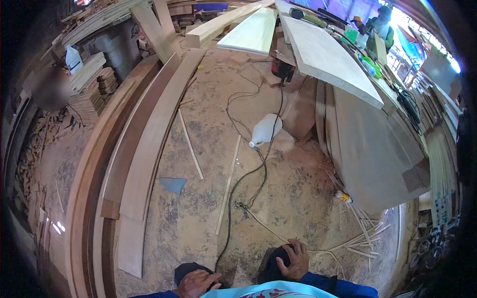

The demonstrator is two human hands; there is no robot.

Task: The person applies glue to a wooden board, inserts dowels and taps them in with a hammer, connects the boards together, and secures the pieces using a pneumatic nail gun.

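My left hand (197, 283) rests on my left knee (191, 268), its fingers loosely stretched and holding nothing. On my right knee (272, 264) lies my right hand (296, 260), with the fingers spread and nothing in them. A dark cable (230, 201) runs along the dusty floor up to my legs. Thin wood strips (365, 241) lie scattered to the right of my right hand. Ahead on the floor is a white plastic jug (266, 130), tipped on its side with the cable across it.
Long boards (154, 134) lie along the left. A pale wide board (330, 54) lies on a bench at the right, above a leaning panel (372, 149). A small yellow-labelled bottle (344, 196) stands by its foot. A person (381, 32) is at the back right.
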